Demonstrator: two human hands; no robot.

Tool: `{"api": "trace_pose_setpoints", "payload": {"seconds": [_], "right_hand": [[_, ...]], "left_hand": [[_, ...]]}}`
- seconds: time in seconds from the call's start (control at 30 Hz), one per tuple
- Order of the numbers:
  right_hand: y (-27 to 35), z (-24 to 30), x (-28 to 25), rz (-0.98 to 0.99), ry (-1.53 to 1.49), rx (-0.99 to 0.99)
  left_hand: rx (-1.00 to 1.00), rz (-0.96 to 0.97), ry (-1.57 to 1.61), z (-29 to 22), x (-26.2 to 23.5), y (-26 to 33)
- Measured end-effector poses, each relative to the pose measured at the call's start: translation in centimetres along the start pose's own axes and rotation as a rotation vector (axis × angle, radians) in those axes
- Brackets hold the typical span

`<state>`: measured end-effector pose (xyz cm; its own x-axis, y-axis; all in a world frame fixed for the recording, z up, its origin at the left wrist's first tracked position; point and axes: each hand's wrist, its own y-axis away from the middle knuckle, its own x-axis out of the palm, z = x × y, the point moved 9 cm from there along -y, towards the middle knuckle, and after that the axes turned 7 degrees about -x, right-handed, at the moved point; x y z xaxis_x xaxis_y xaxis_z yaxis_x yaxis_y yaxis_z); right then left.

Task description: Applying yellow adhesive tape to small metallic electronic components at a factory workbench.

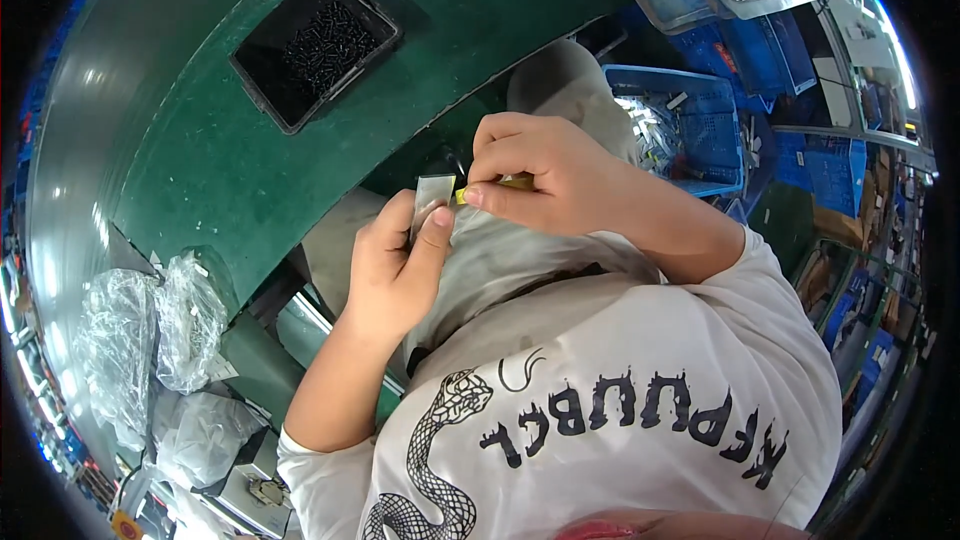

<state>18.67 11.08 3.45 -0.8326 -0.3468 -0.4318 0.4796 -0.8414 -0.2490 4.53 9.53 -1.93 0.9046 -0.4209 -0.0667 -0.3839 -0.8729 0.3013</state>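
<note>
Hands, brought together over your lap, each gripping something. Your left hand [395,265] pinches a flat grey piece [432,202] upright between thumb and fingers. Your right hand [545,175], fingers curled, pinches a slim yellow item [461,196] between thumb and forefinger, just beside the grey piece's right edge; whether the two touch cannot be told.

Possible faults: the grey piece is held low, with its upper part free, so a sideways push from your right hand could tilt it or twist it out of your grip. Both things are held in the air, clear of the table, so a loosened pinch could drop either one onto your lap or the floor.

Appearance: the grey piece is smooth, dull and roughly rectangular, with a thin yellowish line along its upper edge. The yellow item is bright, mostly covered by your fingers; its full shape is hidden.

Surroundings: ahead and to your left, on the green table [210,170], stands a black bin [262,90] of small black parts [333,45]. Clear plastic bags [190,325] lie further left. To your right, a blue crate [708,100] holds pale, shiny pieces [650,130].
</note>
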Motion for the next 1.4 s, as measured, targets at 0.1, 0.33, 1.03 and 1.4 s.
{"api": "trace_pose_setpoints", "payload": {"seconds": [0.1, 0.33, 1.03, 1.4], "right_hand": [[0.0, 0.0, 0.0, 0.001, 0.012, -0.01], [0.0, -0.3, 0.0, -0.001, 0.017, 0.032], [0.0, -1.0, 0.2, 0.008, 0.081, 0.164], [-0.1, -0.2, 0.4, -0.029, 0.092, 0.013]], "left_hand": [[-0.028, 0.007, -0.042, 0.0, 0.2, 0.0], [0.013, -0.002, -0.127, -0.4, 0.1, 0.1], [0.112, -0.051, -0.413, -1.9, 0.7, 0.3], [0.236, -0.249, -0.344, -3.0, -1.3, 0.6]]}}
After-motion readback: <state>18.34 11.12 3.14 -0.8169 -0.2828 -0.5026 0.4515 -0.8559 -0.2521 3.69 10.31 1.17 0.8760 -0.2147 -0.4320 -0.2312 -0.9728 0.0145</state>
